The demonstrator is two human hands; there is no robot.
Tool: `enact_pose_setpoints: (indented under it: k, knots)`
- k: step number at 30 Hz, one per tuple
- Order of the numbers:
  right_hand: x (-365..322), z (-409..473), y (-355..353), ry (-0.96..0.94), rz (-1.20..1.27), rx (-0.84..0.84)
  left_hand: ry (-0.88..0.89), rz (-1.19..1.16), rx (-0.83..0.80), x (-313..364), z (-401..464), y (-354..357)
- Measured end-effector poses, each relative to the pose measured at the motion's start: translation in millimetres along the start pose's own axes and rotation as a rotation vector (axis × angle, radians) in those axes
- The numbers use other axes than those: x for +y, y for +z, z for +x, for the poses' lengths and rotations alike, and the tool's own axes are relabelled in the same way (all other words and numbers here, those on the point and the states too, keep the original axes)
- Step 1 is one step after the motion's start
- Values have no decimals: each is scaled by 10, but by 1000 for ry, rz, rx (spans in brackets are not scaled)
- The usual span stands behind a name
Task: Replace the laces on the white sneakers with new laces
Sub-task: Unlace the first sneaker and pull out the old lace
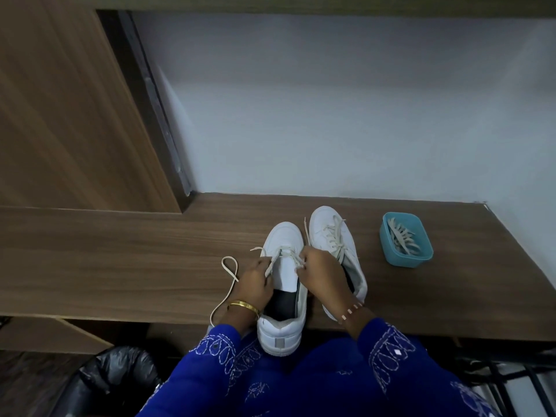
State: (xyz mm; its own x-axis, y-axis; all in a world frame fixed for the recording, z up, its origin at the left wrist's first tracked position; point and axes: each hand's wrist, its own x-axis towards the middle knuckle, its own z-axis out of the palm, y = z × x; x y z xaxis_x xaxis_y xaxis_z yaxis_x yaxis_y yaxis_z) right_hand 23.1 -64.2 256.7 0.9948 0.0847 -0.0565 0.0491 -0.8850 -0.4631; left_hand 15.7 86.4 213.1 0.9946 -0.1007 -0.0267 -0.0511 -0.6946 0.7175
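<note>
Both grips [255, 278] [316, 273] on lace [275, 260], near sneaker [284, 239].

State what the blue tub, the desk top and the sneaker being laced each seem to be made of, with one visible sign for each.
Blue tub: likely plastic, with smooth moulded walls and rounded corners. Desk top: wood or wood-look laminate, with matt brown grain lines. Sneaker being laced: smooth white leather or a synthetic, with an even toe surface; which one cannot be told.

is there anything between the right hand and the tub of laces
Yes: the far sneaker stands on the desk between the right hand, which pinches the near sneaker's lace, and the blue tub.
</note>
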Motion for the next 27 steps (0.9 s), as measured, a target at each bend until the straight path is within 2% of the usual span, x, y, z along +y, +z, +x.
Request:
enact_pose_setpoints:
  k: [7,15,20,23,27]
  knots:
    - [-151,234,76,-110,-186,4,-13,-30,17,-62,-17,39]
    - [20,388,145,104,93,3,-17,-90,38,-85,-20,50]
    - [23,409,206,132,156,2,-29,-79,19,-77,-18,56]
    - [45,436,224,87,172,41,-33,-57,11,-96,-6,65]
    - [49,539,197,-57,-15,4,-70,-39,8,-133,20,110]
